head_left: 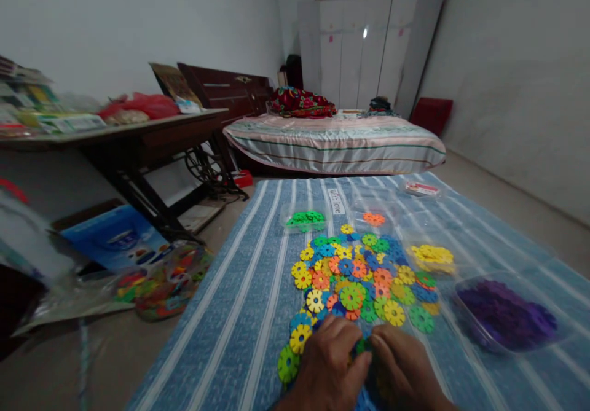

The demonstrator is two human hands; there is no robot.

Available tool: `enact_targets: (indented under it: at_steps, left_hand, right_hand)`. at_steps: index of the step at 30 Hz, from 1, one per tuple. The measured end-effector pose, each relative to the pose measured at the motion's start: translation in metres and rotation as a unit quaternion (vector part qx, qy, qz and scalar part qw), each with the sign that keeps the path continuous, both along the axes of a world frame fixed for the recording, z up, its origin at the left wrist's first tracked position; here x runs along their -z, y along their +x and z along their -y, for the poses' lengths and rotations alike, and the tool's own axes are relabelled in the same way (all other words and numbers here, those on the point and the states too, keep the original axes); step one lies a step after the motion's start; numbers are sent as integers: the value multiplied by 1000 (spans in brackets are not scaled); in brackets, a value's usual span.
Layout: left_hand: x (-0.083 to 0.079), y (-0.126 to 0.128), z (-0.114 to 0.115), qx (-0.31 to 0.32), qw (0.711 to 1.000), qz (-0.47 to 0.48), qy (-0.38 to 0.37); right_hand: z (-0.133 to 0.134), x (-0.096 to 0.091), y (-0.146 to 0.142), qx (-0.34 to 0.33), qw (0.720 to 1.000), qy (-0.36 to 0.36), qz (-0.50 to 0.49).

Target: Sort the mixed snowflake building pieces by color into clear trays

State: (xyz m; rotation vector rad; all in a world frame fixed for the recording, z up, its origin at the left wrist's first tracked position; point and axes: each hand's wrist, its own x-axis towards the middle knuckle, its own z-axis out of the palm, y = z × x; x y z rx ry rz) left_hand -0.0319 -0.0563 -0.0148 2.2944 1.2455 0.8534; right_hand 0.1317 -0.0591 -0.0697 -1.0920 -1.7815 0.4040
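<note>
At the near end of the pile, my left hand (334, 359) is closed, its thumb and fingers curled inward. My right hand (405, 362) is closed too, close beside it. A bit of a green flower-shaped plastic disc (362, 344) shows between the fingertips of both hands; the rest is hidden by the fingers. Ahead of them spreads a pile of notched plastic discs (353, 296) in yellow, green, blue and orange. A yellow disc (300, 339) and a green disc (288, 364) lie just left of my left hand. More blue pieces show beneath the hands.
Clear tubs on the striped cloth (239, 313) hold green discs (306, 219), orange discs (373, 219), yellow discs (432, 257) and purple discs (507, 314). A lidded clear box (421, 189) stands at the far right. Left are a sewing-machine table (157, 129) and bagged discs (170, 282); a bed (336, 144) stands behind.
</note>
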Motion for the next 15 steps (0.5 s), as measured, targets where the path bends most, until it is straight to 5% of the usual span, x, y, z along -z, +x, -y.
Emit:
enact_targets:
  at_steps: [4,9,12,15]
  left_hand:
    - [3,2,-7,-15,983,55,-175]
    - [-4,0,-21,-82,897,165,-401]
    - [-17,-9,-48,-136,870,238,-410]
    - [-40,-21,-95,-192,835,368,-362]
  right_hand:
    - [-1,2,2,-19,1000,-4,3]
    - [-1,4,6,38,998,50,-22]
    - [-1,4,5,99,992,74,-32]
    - [-2,0,4,76,995,70,-18]
